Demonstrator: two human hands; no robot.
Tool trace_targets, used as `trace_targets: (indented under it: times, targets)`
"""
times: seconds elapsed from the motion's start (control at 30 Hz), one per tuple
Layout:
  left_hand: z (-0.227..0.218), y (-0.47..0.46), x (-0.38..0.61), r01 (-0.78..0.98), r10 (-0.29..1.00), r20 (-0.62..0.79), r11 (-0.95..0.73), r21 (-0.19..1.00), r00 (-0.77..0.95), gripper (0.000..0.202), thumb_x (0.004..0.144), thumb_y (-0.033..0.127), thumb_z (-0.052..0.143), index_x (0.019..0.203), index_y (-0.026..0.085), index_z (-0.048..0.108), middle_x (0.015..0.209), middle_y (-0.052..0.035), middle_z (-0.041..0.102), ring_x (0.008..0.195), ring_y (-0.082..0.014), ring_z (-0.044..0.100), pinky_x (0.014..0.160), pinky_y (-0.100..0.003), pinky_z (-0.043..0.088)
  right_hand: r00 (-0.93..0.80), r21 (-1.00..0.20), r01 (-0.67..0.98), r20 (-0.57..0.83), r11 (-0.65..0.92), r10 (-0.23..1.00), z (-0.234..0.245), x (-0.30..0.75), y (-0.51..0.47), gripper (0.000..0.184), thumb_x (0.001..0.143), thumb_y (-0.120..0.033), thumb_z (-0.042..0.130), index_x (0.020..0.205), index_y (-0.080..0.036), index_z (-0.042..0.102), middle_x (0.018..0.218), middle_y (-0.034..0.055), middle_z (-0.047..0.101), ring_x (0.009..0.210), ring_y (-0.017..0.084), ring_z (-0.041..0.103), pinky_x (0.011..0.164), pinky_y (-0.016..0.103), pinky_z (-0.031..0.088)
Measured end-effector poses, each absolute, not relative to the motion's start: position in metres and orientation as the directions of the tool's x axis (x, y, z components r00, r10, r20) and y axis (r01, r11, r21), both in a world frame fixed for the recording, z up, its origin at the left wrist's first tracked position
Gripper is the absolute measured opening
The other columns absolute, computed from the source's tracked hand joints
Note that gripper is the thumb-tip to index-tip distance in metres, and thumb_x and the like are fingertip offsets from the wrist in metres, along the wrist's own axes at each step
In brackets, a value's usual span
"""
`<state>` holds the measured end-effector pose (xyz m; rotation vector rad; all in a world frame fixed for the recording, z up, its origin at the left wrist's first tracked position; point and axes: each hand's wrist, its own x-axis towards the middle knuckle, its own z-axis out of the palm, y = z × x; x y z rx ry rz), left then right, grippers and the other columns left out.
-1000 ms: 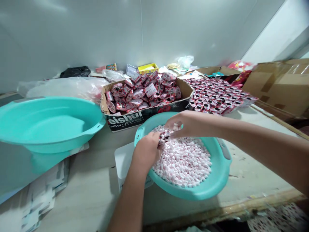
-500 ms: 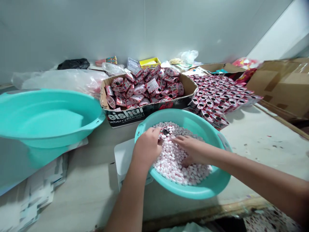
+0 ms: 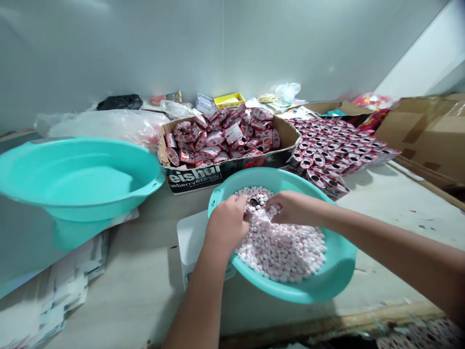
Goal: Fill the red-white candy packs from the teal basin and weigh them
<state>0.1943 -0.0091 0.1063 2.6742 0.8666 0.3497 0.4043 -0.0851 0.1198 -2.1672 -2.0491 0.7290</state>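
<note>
A turquoise basin (image 3: 323, 286) in front of me holds a heap of small pale pink candies (image 3: 286, 252). Inside its left part, my left hand (image 3: 228, 220) is closed around a small red-and-white packet (image 3: 249, 207), whose dark opening shows with candies at its mouth. My right hand (image 3: 292, 206) is just right of the packet, its fingers curled around a scoop of candies, and some candies drop below it. The left hand's own fingers hide most of the packet.
Behind the basin stands a cardboard box (image 3: 192, 182) full of similar packets. To its right, many open packets (image 3: 334, 145) stand in rows. An empty-looking turquoise basin (image 3: 80, 203) is at left, large cartons (image 3: 421, 135) at right. A white flat object (image 3: 189, 237) lies under the near basin.
My right hand has come up out of the candies with a scoop of them and moved beside the packet. My left hand keeps its hold. The view has shifted slightly.
</note>
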Motion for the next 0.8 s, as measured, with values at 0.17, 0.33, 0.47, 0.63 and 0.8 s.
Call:
trace_targets:
  times: [0.17, 0.33, 0.47, 0.63, 0.8]
  targets:
    - [0.108, -0.009, 0.194, 0.534, 0.598, 0.115, -0.773, 0.342, 0.793, 0.032, 0.091, 0.018, 0.061, 0.123, 0.021, 0.064, 0.106, -0.0058, 0.067, 0.095, -0.0253, 0.065, 0.077, -0.032, 0.051, 0.017, -0.333, 0.938, -0.236, -0.097, 0.972, 0.156, 0.401, -0.066, 0.029, 0.072, -0.03, 0.077, 0.099, -0.019, 0.076, 0.094, 0.0044, 0.074, 0.082, 0.021, 0.066, 0.07, 0.029, 0.046]
    - [0.109, -0.009, 0.193, 0.53, 0.591, 0.11, -0.779, 0.334, 0.799, 0.023, 0.094, 0.02, 0.058, 0.116, 0.02, 0.063, 0.105, -0.0066, 0.067, 0.092, -0.0244, 0.066, 0.074, -0.031, 0.052, -0.058, -0.351, 0.936, -0.212, -0.021, 0.975, 0.171, 0.38, -0.05, 0.031, 0.071, -0.024, 0.077, 0.101, -0.018, 0.076, 0.093, 0.0048, 0.074, 0.08, 0.019, 0.065, 0.067, 0.026, 0.044]
    - [0.109, -0.01, 0.194, 0.55, 0.612, 0.117, -0.766, 0.334, 0.782, 0.024, 0.095, 0.021, 0.058, 0.119, 0.021, 0.063, 0.103, -0.0059, 0.067, 0.089, -0.0244, 0.066, 0.072, -0.032, 0.051, -0.097, -0.349, 0.937, -0.223, 0.013, 0.97, 0.182, 0.375, -0.055, 0.027, 0.077, -0.031, 0.074, 0.102, -0.018, 0.075, 0.09, 0.0046, 0.073, 0.073, 0.016, 0.063, 0.061, 0.025, 0.042]
    - [0.108, -0.01, 0.195, 0.534, 0.612, 0.122, -0.757, 0.377, 0.781, 0.03, 0.094, 0.022, 0.06, 0.124, 0.02, 0.062, 0.11, -0.007, 0.067, 0.098, -0.0262, 0.065, 0.078, -0.033, 0.051, 0.018, -0.295, 0.954, -0.103, -0.048, 0.995, 0.176, 0.392, -0.075, 0.038, 0.09, -0.045, 0.06, 0.115, -0.02, 0.072, 0.111, 0.0089, 0.071, 0.095, 0.023, 0.067, 0.078, 0.031, 0.049]
    - [0.107, -0.01, 0.195, 0.548, 0.636, 0.134, -0.737, 0.396, 0.76, 0.029, 0.089, 0.018, 0.062, 0.117, 0.021, 0.064, 0.104, -0.005, 0.067, 0.094, -0.0254, 0.065, 0.074, -0.032, 0.05, 0.162, -0.452, 0.884, 0.06, -0.118, 0.985, 0.14, 0.391, -0.083, 0.029, 0.094, -0.037, 0.053, 0.104, -0.021, 0.075, 0.107, 0.0082, 0.069, 0.094, 0.021, 0.066, 0.082, 0.03, 0.05]
